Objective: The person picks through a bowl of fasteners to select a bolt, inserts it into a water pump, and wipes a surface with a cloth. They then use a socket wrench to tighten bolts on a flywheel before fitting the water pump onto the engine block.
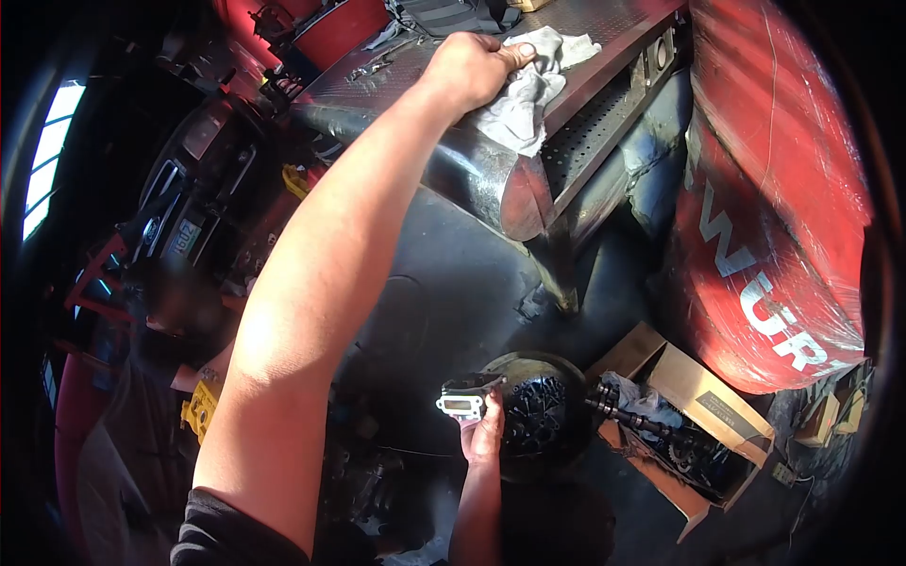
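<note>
My left hand (469, 72) is closed on a crumpled white rag (519, 108) at the edge of the metal workbench (377, 85). The rag drapes over the bench's front corner. Lower down, my right hand (483, 429) grips a small metal part (461, 406) with a pale flange around a rectangular opening. Its thumb shows along the right side, while the other fingers are mostly hidden. Just to the right of that hand stands a round container (538, 406) with several dark bolts or similar small parts in it.
An open cardboard box (708, 396) holds a camshaft-like shaft (651, 420) and other parts. A red lettered surface (755, 236) rises at the right. At left are a dark vehicle (193, 179), a yellow part (200, 407) and another person's blurred figure (179, 307).
</note>
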The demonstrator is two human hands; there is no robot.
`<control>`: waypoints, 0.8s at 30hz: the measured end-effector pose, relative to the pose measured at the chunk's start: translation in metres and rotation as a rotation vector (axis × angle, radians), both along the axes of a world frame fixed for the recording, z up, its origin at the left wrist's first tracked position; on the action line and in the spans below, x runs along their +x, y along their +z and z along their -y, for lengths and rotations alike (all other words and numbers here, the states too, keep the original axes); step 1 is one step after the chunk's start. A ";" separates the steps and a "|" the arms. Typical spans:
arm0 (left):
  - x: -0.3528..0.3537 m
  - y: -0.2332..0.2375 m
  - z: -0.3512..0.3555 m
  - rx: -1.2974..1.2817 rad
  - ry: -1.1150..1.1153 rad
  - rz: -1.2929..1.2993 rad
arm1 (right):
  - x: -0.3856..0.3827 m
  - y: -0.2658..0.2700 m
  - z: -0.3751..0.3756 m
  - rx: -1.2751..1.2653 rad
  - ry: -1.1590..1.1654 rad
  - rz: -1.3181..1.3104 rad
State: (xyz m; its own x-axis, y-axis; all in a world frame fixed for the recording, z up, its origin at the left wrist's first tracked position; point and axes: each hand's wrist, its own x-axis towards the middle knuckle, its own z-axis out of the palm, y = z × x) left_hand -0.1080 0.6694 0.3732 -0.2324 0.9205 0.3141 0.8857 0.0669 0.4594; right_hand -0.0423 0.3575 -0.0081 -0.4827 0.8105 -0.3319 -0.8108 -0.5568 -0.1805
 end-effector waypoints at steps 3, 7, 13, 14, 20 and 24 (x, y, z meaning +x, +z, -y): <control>-0.018 0.003 0.017 -0.204 -0.376 0.257 | 0.001 -0.001 0.005 -0.023 -0.014 0.012; -0.003 0.005 0.017 -0.018 -0.235 -0.498 | -0.003 -0.001 0.008 -0.009 -0.016 0.030; -0.022 0.000 0.007 0.142 -0.108 0.022 | 0.002 0.027 0.007 -0.059 0.052 -0.050; -0.030 0.004 0.007 0.082 -0.101 0.361 | -0.002 0.022 0.008 -0.058 0.037 -0.038; -0.101 -0.002 0.012 0.124 0.333 -0.283 | -0.003 0.018 0.011 -0.077 0.029 -0.028; -0.045 0.024 0.050 0.655 0.015 -0.557 | -0.003 0.026 0.007 -0.033 0.034 -0.051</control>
State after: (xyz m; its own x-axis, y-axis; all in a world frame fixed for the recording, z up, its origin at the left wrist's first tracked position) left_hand -0.1532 0.6197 0.3974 0.1024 0.5119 0.8529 0.9947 -0.0462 -0.0917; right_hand -0.0455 0.3501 0.0180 -0.5268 0.7824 -0.3322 -0.7991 -0.5891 -0.1203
